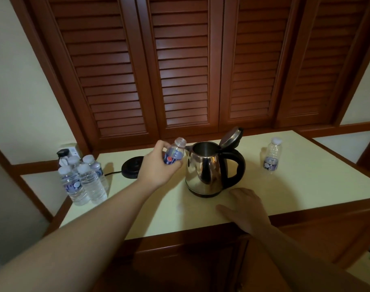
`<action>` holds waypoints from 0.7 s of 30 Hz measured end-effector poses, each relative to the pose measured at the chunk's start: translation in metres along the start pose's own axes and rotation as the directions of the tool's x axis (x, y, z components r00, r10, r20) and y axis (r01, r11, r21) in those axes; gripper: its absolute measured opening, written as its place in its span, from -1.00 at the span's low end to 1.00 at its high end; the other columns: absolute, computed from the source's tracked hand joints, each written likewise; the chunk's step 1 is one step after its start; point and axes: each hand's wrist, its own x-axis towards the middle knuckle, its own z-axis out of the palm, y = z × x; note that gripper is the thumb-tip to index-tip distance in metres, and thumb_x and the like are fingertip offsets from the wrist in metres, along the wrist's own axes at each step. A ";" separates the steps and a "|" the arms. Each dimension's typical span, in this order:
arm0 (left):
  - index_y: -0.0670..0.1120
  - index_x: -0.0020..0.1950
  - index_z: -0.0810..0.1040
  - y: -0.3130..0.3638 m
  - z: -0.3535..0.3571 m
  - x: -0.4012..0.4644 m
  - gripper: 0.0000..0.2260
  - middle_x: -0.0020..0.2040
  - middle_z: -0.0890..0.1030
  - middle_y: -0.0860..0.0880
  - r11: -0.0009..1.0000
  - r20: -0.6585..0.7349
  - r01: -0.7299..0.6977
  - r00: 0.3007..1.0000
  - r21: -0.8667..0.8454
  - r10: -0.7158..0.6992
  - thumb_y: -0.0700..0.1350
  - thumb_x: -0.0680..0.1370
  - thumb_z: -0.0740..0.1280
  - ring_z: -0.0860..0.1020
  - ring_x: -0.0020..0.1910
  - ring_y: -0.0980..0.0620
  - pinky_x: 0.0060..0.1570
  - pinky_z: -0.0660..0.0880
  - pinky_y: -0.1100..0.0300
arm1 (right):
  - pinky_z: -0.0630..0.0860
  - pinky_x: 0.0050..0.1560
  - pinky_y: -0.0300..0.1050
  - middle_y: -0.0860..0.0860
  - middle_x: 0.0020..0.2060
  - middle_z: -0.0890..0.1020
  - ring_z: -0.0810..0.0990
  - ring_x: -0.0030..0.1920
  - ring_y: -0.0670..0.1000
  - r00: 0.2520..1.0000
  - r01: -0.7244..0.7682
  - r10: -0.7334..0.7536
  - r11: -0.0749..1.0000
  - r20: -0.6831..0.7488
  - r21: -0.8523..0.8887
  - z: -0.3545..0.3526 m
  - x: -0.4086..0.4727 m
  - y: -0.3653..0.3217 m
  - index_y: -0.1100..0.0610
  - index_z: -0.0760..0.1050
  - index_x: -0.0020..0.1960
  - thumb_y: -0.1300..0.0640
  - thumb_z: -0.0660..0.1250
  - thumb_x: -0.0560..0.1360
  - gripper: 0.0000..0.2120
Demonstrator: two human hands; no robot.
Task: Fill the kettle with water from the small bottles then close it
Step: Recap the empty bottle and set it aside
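**Item: open bottle held at kettle mouth, pour stage**

Our left hand (158, 163) grips a small bottle (175, 153), cap off, tilted with its neck toward the kettle (207, 167). The bottle's mouth sits just left of the kettle's rim, near the spout, not yet over the opening. We cannot tell how much water it holds.

Our right hand (245, 207) rests flat on the counter (306, 178) with fingers relaxed, holding nothing, just in front of the kettle's base.

The kettle stands upright on the counter, off its power base (132, 167), with the lid (231, 137) hinged up and back, handle to the right.

Handling note, as we judge it: carry the bottle's neck further right until it is over the open mouth, then tip steadily; a thin bottle squeezed hard will spurt. The right hand could steady the handle.

Stock: four capped bottles (82, 180) clustered at the counter's left end; one capped bottle (272, 154) standing well right of the kettle, seemingly emptied.

Remaining, we judge: more bottles, then lid down.
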 end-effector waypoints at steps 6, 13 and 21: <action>0.04 0.07 0.53 0.002 0.014 -0.034 -0.64 -0.10 0.68 0.11 0.981 -0.024 0.047 0.998 -0.190 -0.053 0.05 0.42 0.63 0.65 -0.17 0.20 -0.18 0.57 0.24 | 0.47 -0.05 -0.34 -0.25 0.04 0.59 0.56 0.01 -0.24 0.997 0.078 -0.073 0.930 -0.026 0.360 -0.006 -0.001 -0.049 -0.11 0.55 0.25 -0.37 0.48 0.38 -0.45; 0.08 0.14 0.58 0.012 0.052 -0.052 -0.60 -0.06 0.68 0.12 0.971 0.101 -0.036 0.993 -0.235 0.061 0.11 0.40 0.62 0.64 -0.10 0.20 -0.18 0.61 0.27 | 0.52 -0.03 -0.36 -0.27 -0.01 0.66 0.61 0.02 -0.26 0.988 0.156 -0.139 0.824 -0.072 0.545 -0.017 0.000 -0.067 -0.24 0.53 0.14 -0.17 0.56 0.43 -0.65; -0.01 0.22 0.63 0.008 0.094 -0.060 -0.75 -0.01 0.68 0.13 0.970 0.202 0.037 0.979 -0.242 0.013 0.07 0.59 0.44 0.59 -0.03 0.32 -0.07 0.48 0.45 | 0.47 -0.18 -0.30 -0.18 -0.10 0.63 0.57 -0.08 -0.18 0.991 0.083 -0.020 0.859 -0.129 0.504 -0.036 -0.017 -0.005 -0.12 0.54 0.10 -0.17 0.57 0.41 -0.65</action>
